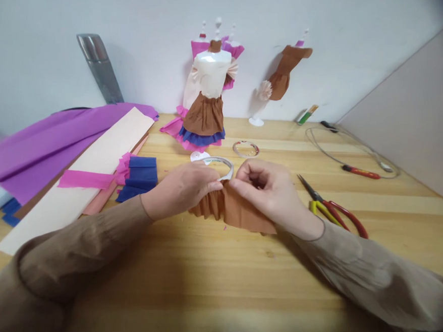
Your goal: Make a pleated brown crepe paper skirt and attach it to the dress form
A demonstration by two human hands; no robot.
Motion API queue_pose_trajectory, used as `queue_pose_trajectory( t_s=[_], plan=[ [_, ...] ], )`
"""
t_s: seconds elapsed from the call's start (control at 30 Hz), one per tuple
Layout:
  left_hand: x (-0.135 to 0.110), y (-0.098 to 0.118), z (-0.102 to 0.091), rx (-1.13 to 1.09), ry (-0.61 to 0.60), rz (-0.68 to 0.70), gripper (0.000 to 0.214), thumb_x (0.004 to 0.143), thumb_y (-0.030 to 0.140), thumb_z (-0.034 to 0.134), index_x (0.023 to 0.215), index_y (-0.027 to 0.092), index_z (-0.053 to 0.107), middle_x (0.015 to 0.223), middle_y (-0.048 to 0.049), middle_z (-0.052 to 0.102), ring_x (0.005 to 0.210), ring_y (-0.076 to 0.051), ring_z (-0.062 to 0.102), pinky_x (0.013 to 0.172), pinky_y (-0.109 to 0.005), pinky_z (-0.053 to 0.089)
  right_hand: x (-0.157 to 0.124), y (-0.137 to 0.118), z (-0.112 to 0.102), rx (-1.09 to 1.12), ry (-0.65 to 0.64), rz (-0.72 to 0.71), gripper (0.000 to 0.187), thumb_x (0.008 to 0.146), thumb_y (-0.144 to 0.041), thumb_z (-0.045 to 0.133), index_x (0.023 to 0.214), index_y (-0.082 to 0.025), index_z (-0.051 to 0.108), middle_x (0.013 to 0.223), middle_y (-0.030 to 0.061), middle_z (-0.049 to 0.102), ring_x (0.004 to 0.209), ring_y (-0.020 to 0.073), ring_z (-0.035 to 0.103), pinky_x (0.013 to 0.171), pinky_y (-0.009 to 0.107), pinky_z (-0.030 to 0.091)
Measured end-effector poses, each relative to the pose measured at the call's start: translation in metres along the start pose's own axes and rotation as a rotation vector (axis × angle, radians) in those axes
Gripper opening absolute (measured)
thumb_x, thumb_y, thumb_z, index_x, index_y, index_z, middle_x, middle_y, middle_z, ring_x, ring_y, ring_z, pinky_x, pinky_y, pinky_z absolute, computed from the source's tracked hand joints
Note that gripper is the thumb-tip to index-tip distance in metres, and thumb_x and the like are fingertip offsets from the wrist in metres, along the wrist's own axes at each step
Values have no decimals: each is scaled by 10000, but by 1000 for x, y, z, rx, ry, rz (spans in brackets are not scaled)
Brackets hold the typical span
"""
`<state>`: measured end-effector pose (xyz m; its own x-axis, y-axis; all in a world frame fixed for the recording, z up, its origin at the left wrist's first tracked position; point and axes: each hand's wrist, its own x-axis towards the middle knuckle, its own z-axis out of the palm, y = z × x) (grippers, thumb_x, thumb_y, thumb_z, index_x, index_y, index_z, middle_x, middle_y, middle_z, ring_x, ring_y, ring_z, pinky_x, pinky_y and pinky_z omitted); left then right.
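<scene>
A strip of brown crepe paper (243, 212) hangs between my two hands above the wooden table. Its left part is gathered into small pleats, while the right part is flat. My left hand (187, 186) is closed on the pleated top edge, and a roll of tape (227, 168) stands at its fingers, partly hidden by them. With thumb and index finger, my right hand (266, 183) pinches the same top edge a little to the right. Just behind stands a small mannequin (211, 75) in a brown, blue and pink paper skirt.
Scissors (333, 209) lie right of my right hand. A second tape roll (246, 148) is behind the hands. Purple paper (53, 142), a cream sheet (117, 140) and pleated blue paper (142, 176) lie left. Another mannequin (288, 70), a glue gun-like red-handled tool with cable (360, 172) are right.
</scene>
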<state>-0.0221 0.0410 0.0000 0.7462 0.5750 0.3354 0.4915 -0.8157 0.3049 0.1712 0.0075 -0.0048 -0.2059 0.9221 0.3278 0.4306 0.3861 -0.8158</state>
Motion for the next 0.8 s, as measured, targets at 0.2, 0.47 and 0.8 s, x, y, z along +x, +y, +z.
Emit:
queue_pose_trajectory(
  t_s=[0.2,0.47,0.8],
  plan=[
    [-1,-5,-6,-38,25,-39,286,946,223,435,691,136,531,672,1,559,650,-115,512,638,-211,374,4,-2,-3,42,-52,88,186,745,-301,623,644,-179,524,581,-26,506,520,93,445,475,229,340],
    [2,-1,-2,-20,-65,-65,284,951,233,432,699,136,524,693,-17,565,670,-131,530,663,-230,395,-2,3,5,112,-86,60,103,767,-268,612,724,-174,612,665,8,609,574,116,520,515,245,405],
    [1,0,-2,-5,-23,-23,289,931,191,447,646,149,474,640,7,505,618,-121,477,602,-223,359,-3,4,4,60,-44,-31,64,781,-229,607,799,-194,657,762,28,694,651,148,606,593,281,479]
  ],
)
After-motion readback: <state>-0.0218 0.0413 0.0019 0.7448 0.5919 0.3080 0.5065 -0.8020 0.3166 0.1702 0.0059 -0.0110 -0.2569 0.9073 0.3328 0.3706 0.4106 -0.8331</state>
